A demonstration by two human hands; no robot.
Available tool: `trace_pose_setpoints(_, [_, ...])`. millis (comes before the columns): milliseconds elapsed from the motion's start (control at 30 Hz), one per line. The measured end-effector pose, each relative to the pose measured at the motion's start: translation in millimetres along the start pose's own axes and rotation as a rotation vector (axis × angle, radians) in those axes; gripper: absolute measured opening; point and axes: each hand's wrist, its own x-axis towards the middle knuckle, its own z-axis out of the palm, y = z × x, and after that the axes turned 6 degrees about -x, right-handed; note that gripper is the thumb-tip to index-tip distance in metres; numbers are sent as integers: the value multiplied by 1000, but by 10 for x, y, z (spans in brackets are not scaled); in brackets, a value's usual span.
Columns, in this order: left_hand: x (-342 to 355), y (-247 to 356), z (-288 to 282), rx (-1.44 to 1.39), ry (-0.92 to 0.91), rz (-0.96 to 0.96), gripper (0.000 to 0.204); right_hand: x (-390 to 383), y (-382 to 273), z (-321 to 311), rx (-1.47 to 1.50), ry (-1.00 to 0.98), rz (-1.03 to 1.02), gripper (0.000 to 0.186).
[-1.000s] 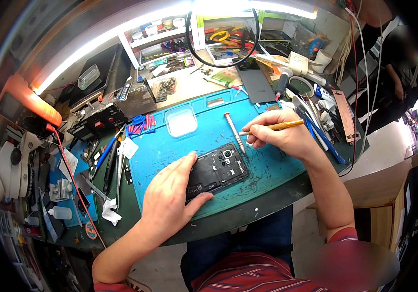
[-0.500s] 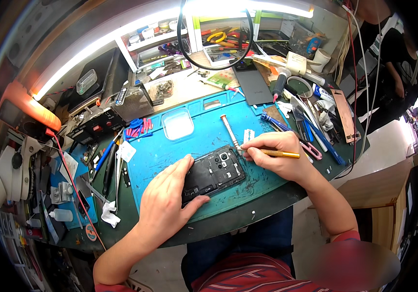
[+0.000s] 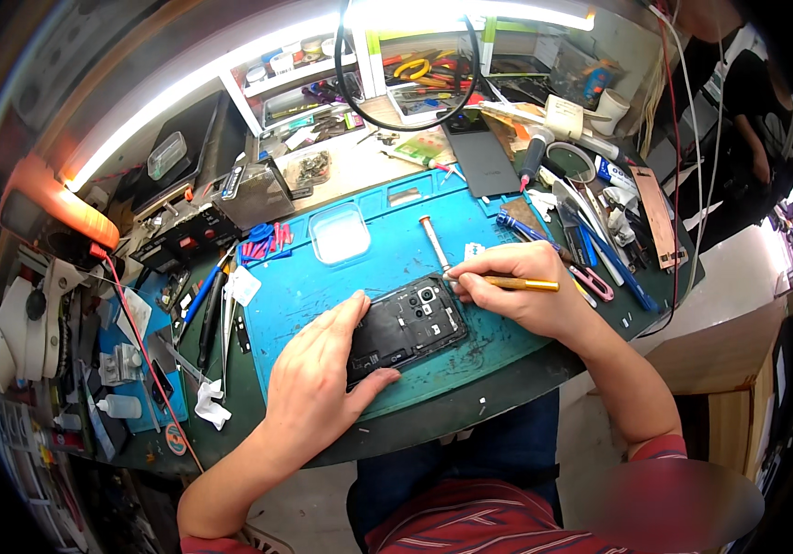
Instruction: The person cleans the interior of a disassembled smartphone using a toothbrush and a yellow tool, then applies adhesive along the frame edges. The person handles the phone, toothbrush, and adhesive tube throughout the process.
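On the blue mat (image 3: 295,286) lies a black phone (image 3: 405,328) with its back cover off, its camera cluster at the top right. My left hand (image 3: 313,374) grips its left end, fingers along the top edge, thumb along the bottom. My right hand (image 3: 516,282) pinches a gold pen-like tool (image 3: 535,285) with its front end just beside the phone's upper-right corner; the very tip is hard to make out. A slim silver screwdriver (image 3: 431,240) lies above the phone, with a small razor blade (image 3: 474,249) to its right. A clear plastic tray (image 3: 339,234) sits farther back.
A grey phone panel (image 3: 481,162) lies at the back. Hand tools (image 3: 613,258) crowd the right, tweezers and pens (image 3: 207,314) the left, near an orange multimeter (image 3: 68,212). A ring-shaped lamp (image 3: 410,126) hangs over the back. Another person (image 3: 756,157) is at far right.
My right hand has come down and a little left, laying the gold tool flatter, its front end nearer the phone's corner. My left hand has hardly moved.
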Motion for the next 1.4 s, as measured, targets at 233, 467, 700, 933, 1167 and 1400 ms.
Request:
trace_pose_setpoints(233, [201, -14, -113, 8, -23, -17, 47, 1, 77, -58, 409, 1, 190, 26])
trace_pose_setpoints(467, [887, -76, 181, -157, -43, -20, 12, -12, 157, -51, 471, 60, 195, 28])
trace_pose_setpoints(700, [1102, 13, 230, -86, -202, 16, 11, -5, 223, -18, 465, 163, 174, 25])
trace_pose_setpoints(933, [1092, -144, 322, -29, -143, 218, 10, -13, 248, -56, 420, 172, 181, 26])
trace_pose_setpoints(1167, [1218, -238, 286, 115, 1, 219, 17, -7, 254, -51, 396, 219, 162, 25])
trace_pose_setpoints(1400, [1159, -66, 58, 72, -314, 184, 15, -1, 281, -51, 362, 253, 156, 24])
